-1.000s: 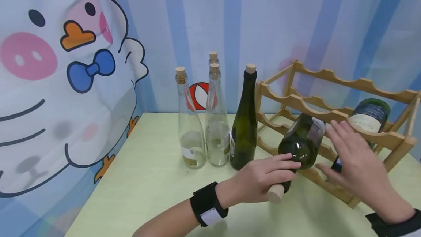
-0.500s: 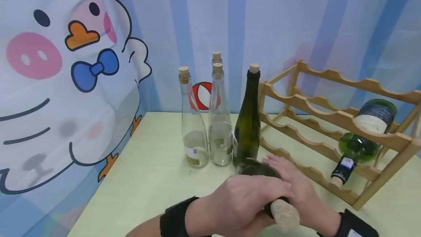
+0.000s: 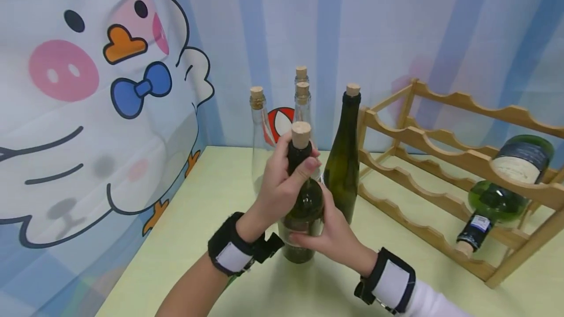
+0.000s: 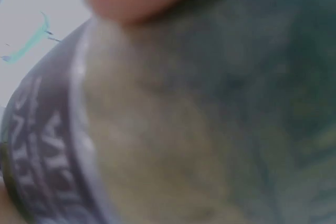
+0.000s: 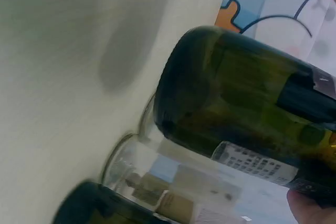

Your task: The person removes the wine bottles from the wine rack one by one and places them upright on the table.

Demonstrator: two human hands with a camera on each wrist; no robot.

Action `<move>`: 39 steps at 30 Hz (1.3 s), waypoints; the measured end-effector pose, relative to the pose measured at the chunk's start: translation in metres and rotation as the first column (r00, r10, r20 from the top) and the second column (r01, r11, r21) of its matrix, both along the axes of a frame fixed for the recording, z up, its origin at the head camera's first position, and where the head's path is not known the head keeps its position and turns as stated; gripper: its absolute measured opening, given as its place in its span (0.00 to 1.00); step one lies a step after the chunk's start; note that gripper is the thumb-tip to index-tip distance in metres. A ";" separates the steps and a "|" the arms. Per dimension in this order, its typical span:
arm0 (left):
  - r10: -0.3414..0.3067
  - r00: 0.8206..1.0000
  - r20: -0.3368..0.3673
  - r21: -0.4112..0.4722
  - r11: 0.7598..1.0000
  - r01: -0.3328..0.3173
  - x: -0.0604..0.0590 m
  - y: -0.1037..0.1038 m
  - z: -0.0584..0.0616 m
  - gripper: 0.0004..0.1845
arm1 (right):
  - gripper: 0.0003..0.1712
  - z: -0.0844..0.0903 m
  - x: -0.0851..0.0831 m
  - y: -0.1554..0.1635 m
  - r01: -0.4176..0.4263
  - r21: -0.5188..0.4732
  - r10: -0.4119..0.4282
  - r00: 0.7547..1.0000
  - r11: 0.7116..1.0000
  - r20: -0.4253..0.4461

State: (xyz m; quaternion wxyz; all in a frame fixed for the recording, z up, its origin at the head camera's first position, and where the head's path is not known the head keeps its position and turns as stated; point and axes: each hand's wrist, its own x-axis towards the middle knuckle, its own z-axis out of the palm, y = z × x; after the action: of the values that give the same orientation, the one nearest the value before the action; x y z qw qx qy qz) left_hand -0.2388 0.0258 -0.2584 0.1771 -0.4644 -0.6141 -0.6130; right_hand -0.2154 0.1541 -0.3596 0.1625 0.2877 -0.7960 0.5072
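Since the earlier frame, I saw the dark green wine bottle point(image 3: 304, 194) come away from the wooden wine rack point(image 3: 445, 170) and go from lying neck-toward-me to standing upright, in front of the row of bottles. My left hand point(image 3: 282, 185) had its fingers wrapped round the bottle's neck just under the cork point(image 3: 301, 134). My right hand point(image 3: 335, 231) cupped the lower body, thumb and fingers curled against the glass. In the right wrist view the base of the bottle point(image 5: 231, 103) hung a little above the pale tabletop point(image 5: 58, 103), casting a shadow there, with a clear glass bottle point(image 5: 157, 182) just beside it. The left wrist view was too blurred and close to tell much beyond a label edge. Behind stood the clear corked bottles point(image 3: 257, 126) and a tall green bottle point(image 3: 345, 160). Two more bottles point(image 3: 493, 207) lay in the rack, well apart from my hands.
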 end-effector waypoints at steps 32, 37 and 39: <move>0.071 0.990 0.122 -0.039 0.997 -0.067 -0.058 0.005 -0.029 0.34 | 0.54 -0.019 -0.036 -0.008 0.219 0.103 -0.233 0.960 0.970 0.157; 0.046 0.992 0.116 -0.033 0.999 -0.043 -0.058 0.005 -0.029 0.32 | 0.55 -0.015 -0.029 -0.006 0.234 0.155 -0.256 0.956 0.960 0.144; 0.035 0.993 0.112 -0.029 0.999 -0.032 -0.058 0.004 -0.029 0.32 | 0.54 -0.010 -0.022 -0.004 0.241 0.215 -0.274 0.951 0.946 0.141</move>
State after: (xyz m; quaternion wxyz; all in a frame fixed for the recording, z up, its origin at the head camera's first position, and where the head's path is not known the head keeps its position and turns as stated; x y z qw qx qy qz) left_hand -0.2970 0.0300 -0.2878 0.1461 -0.4212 -0.6392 -0.6266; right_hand -0.2371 0.1502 -0.3695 0.1305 0.1514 -0.8836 0.4235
